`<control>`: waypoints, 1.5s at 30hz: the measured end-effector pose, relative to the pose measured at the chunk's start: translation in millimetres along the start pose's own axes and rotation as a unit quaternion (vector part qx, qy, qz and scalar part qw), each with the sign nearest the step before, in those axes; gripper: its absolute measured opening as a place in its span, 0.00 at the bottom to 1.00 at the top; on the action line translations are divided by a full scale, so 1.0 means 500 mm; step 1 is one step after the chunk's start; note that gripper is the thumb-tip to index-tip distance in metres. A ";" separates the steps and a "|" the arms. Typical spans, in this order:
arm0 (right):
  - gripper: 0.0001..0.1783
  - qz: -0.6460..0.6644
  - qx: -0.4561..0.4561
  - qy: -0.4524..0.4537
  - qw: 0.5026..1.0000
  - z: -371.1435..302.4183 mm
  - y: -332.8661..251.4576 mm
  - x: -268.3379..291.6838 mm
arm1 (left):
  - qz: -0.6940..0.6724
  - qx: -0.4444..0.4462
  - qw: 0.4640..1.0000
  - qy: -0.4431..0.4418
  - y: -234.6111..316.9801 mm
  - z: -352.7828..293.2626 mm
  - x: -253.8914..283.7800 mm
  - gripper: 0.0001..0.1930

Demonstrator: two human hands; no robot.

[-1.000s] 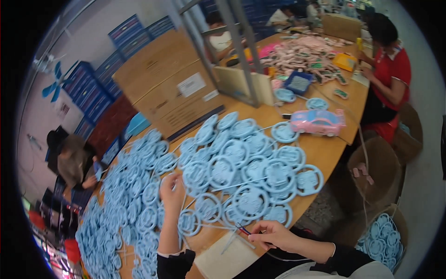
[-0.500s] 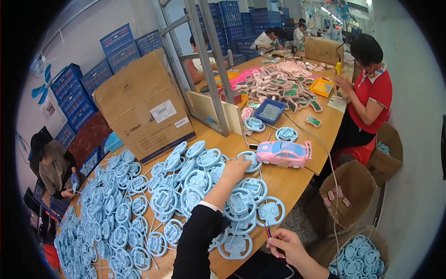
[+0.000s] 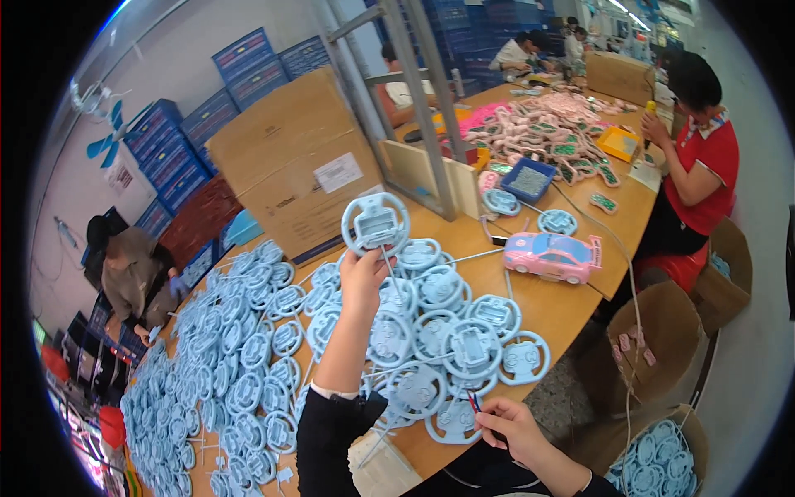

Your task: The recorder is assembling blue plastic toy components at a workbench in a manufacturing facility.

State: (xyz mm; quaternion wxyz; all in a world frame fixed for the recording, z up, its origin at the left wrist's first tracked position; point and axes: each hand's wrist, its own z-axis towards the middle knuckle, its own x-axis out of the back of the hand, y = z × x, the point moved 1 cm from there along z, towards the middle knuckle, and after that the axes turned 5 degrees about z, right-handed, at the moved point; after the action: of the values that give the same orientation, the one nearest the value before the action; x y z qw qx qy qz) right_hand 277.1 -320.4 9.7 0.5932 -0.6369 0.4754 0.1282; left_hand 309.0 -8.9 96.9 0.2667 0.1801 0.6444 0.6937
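Observation:
My left hand is closed on a light blue toy steering wheel, held up above a heap of the same wheels. The open recess in its hub shows. Low on the right, my right hand pinches thin red and dark leads, whose tips point up and left. Those tips are close to a loose wheel at the table's near edge; whether they touch cannot be made out. Just right of the heap stands a pink and blue toy car.
Behind the heap leans a large cardboard box beside a metal frame. Farther back lie pink toy parts and a blue tray. A person in red sits at right, near cartons. Another person works at left.
My left hand has lifted a steering wheel from beside the toy car and carried it left and up. The right hand keeps its pinch on the leads. The whole view has shifted.

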 end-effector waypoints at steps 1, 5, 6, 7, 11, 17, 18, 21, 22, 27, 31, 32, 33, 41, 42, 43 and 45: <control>0.06 0.001 0.006 0.004 1.000 -0.001 0.002 0.002 | -0.094 0.001 0.996 -0.003 0.012 -0.023 0.016 0.12; 0.05 0.004 -0.012 -0.014 1.000 -0.003 0.036 -0.027 | -0.244 -0.026 0.969 0.026 0.034 -0.146 0.160 0.18; 0.05 0.003 -0.027 -0.027 0.999 -0.002 0.049 -0.042 | -0.274 -0.033 0.960 0.037 0.033 -0.185 0.187 0.19; 0.04 -0.016 -0.028 -0.051 0.998 -0.003 0.059 -0.058 | -0.266 -0.039 0.962 0.058 0.025 -0.227 0.209 0.22; 0.05 -0.114 -0.010 -0.154 0.981 0.026 0.124 -0.108 | -0.170 -0.007 0.977 0.129 -0.040 -0.416 0.235 0.27; 0.04 -0.067 -0.088 -0.087 0.990 0.073 0.182 -0.153 | -0.042 0.123 0.992 0.006 -0.121 -0.600 0.266 0.31; 0.04 -0.048 -0.111 -0.101 0.987 0.075 0.187 -0.157 | -0.017 0.151 0.986 -0.063 -0.123 -0.620 0.285 0.31; 0.04 -0.109 -0.079 -0.122 0.983 0.071 0.159 -0.169 | -0.238 0.206 0.944 -0.103 -0.105 -0.605 0.318 0.29; 0.04 -0.111 -0.077 -0.115 0.984 0.072 0.153 -0.163 | -0.340 0.298 0.882 -0.131 -0.092 -0.598 0.326 0.28; 0.05 -0.173 -0.010 -0.081 0.982 0.070 0.173 -0.155 | -0.141 0.250 0.949 -0.131 -0.124 -0.579 0.335 0.19; 0.06 -0.260 0.138 -0.042 0.955 0.031 0.182 -0.154 | -0.241 0.158 0.956 -0.053 -0.125 -0.548 0.325 0.17; 0.06 -0.262 0.140 -0.041 0.954 0.028 0.171 -0.159 | -0.256 0.111 0.958 -0.062 -0.125 -0.543 0.322 0.17; 0.07 -0.225 0.044 -0.049 0.972 0.027 0.161 -0.167 | -0.258 0.110 0.958 -0.064 -0.127 -0.539 0.317 0.17; 0.25 -0.156 -0.083 0.007 0.984 0.044 0.178 -0.174 | -0.227 0.115 0.964 -0.070 -0.137 -0.550 0.291 0.17; 0.26 -0.154 -0.078 0.012 0.985 0.046 0.178 -0.169 | -0.228 0.117 0.964 -0.071 -0.138 -0.550 0.290 0.17; 0.27 -0.151 -0.075 0.017 0.986 0.049 0.177 -0.167 | -0.219 0.119 0.966 -0.075 -0.139 -0.550 0.289 0.17; 0.28 -0.148 -0.065 0.013 0.987 0.049 0.170 -0.172 | -0.210 0.121 0.967 -0.080 -0.141 -0.552 0.288 0.17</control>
State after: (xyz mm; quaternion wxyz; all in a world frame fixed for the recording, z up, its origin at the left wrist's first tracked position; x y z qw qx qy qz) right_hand 178.1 -246.8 12.0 0.5565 -0.7391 0.3745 0.0617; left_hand 41.1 -140.4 -15.5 0.4330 0.1267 0.7238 0.5221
